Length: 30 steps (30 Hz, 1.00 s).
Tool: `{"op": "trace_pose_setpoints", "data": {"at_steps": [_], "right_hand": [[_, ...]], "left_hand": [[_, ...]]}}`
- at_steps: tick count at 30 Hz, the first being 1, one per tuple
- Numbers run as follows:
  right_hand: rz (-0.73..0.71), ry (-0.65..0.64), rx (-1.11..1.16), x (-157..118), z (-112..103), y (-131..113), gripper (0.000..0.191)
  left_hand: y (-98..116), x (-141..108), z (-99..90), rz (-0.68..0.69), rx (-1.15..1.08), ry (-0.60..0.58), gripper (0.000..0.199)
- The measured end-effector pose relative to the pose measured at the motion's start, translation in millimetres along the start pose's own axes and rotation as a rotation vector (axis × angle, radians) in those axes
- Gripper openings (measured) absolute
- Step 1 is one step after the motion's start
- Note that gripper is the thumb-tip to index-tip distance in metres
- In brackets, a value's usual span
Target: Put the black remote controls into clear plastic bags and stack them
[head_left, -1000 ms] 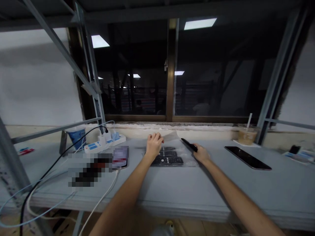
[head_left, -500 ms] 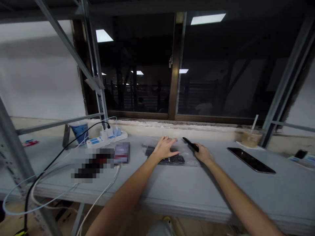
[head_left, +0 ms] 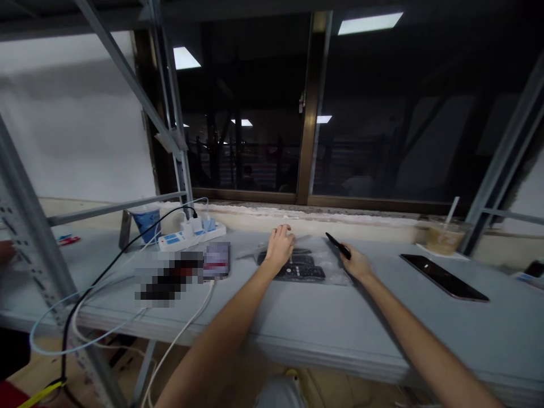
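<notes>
Two black remote controls (head_left: 300, 272) lie side by side on clear plastic bags (head_left: 335, 271) in the middle of the grey table (head_left: 314, 317). My left hand (head_left: 280, 245) is over the left end of the remotes, its fingers curled at the edge of the plastic; what they hold, if anything, is too small to tell. My right hand (head_left: 356, 262) grips one end of a slim black object (head_left: 335, 243), seen nearly edge-on and raised just above the table, to the right of the remotes.
A dark tablet (head_left: 444, 277) and a drink cup with a straw (head_left: 445, 235) are at the right. On the left are a phone (head_left: 216, 260) on a cable, a white power strip (head_left: 191, 235), a blue cup (head_left: 147, 221) and a metal post (head_left: 42, 226).
My left hand has drawn its spread fingers together and moved toward the left end of the remotes, uncovering more of them. My right hand still holds the black object. The view has shifted slightly.
</notes>
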State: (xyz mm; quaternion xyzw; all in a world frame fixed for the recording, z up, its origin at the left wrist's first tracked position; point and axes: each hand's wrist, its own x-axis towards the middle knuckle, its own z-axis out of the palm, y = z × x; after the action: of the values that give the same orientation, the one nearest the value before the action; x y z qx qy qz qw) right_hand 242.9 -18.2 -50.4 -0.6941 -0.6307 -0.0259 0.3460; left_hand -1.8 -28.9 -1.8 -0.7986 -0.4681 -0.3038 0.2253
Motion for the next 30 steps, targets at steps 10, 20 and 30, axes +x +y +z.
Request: {"op": "trace_pose_setpoints", "data": {"at_steps": [10,20,30], "right_hand": [[0.084,0.262,0.352,-5,-20,-24,0.043],[-0.292,0.365,0.398,-10,-25,-43,0.04],[-0.423,0.256,0.212,-20,-33,-50,0.062]], "left_hand": [[-8,0,-1.6,-0.078,-0.056,-0.08,0.026],[-7,-1,7.1,-0.146,-0.024,-0.169,0.046],[-9,1,7.4,-0.143,0.017,-0.302,0.02]]}}
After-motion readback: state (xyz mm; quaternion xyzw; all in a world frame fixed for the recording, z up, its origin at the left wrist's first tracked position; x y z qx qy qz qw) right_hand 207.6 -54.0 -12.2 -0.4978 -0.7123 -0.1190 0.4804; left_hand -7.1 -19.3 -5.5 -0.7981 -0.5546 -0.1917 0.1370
